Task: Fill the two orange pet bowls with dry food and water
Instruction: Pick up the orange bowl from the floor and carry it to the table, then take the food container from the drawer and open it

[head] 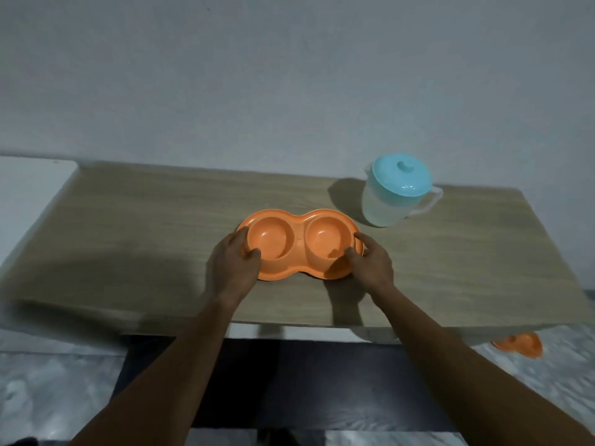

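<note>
On the wooden table (128, 239) sits the orange double bowl (297, 243), both wells dry. Left hand (233, 263) and right hand (370, 263) clasp its ends, thumbs over the rim, fingertips hidden underneath. Lidded jug (394, 194) nearby, contents unclear; another orange thing (521, 344) is half hidden below.

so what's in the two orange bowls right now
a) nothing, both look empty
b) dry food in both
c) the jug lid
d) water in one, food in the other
a: both wells of the orange bowls show only bare orange plastic, the left hand and right hand grip the ends, and the jug stands lidded behind to the right.
</note>
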Available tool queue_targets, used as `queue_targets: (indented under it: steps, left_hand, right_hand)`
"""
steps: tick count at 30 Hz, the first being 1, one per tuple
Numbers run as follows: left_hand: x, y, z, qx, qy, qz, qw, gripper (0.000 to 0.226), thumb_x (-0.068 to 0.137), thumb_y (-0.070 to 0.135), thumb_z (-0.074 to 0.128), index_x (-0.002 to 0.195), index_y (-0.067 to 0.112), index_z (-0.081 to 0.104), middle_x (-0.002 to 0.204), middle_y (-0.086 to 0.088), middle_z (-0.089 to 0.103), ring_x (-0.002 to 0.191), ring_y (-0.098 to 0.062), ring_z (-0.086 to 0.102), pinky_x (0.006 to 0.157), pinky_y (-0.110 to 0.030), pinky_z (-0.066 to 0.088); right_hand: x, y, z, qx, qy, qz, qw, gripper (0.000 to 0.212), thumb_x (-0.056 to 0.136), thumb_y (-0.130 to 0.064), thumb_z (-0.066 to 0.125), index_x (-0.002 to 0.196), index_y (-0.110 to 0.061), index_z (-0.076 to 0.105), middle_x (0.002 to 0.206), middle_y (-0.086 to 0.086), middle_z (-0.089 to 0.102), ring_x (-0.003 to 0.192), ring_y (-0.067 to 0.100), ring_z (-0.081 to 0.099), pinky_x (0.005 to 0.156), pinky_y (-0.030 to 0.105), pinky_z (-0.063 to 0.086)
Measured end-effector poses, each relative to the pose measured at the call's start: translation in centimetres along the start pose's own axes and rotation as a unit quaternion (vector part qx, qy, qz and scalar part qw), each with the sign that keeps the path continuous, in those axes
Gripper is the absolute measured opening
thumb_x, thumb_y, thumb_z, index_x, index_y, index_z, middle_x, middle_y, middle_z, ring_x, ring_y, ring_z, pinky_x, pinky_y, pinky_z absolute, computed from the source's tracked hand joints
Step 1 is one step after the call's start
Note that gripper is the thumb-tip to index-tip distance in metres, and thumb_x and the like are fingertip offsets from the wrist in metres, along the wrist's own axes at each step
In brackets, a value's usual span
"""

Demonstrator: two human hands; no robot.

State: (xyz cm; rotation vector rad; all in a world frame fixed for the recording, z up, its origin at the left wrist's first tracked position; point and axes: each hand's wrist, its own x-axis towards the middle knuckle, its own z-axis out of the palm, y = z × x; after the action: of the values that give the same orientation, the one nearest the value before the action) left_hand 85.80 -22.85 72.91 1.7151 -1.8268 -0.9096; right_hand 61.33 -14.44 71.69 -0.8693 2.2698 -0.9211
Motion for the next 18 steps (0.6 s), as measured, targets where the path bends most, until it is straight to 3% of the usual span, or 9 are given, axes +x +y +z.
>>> queue_targets:
  steps: [7, 14, 18]
  left_hand:
    - [1.5, -1.2, 0.0, 0.0, 0.005, 0.013, 1.0, 0.048, 0.087, 0.028, 0.059, 0.134, 0.027, 0.054, 0.136, -0.001, 0.057, 0.125, -0.026, 0.051, 0.103, -0.041, 0.043]
    - [1.0, -2.5, -0.1, 0.016, -0.008, 0.027, 0.999, 0.05, 0.09, 0.046, 0.044, 0.133, 0.021, 0.052, 0.13, -0.001, 0.059, 0.122, -0.027, 0.053, 0.104, -0.049, 0.041]
    - [-1.3, -2.7, -0.9, -0.043, 0.011, 0.026, 0.999, 0.044, 0.093, 0.04, 0.053, 0.133, 0.023, 0.053, 0.129, 0.0, 0.059, 0.121, -0.024, 0.054, 0.097, -0.034, 0.042]
  right_hand:
    - [-0.8, 0.2, 1.6, -0.018, 0.014, 0.019, 1.0, 0.052, 0.096, -0.043, 0.06, 0.146, -0.028, 0.052, 0.135, 0.012, 0.064, 0.12, 0.032, 0.061, 0.1, 0.051, 0.051]
    - [-1.7, 0.1, 2.6, -0.044, 0.033, 0.01, 0.998, 0.054, 0.099, -0.05, 0.054, 0.145, -0.022, 0.054, 0.132, 0.013, 0.065, 0.118, 0.033, 0.062, 0.095, 0.048, 0.052]
    - [-4.0, 1.3, 3.0, -0.027, 0.016, -0.006, 1.0, 0.06, 0.093, -0.059, 0.053, 0.142, -0.025, 0.054, 0.123, 0.014, 0.066, 0.108, 0.03, 0.064, 0.087, 0.042, 0.052]
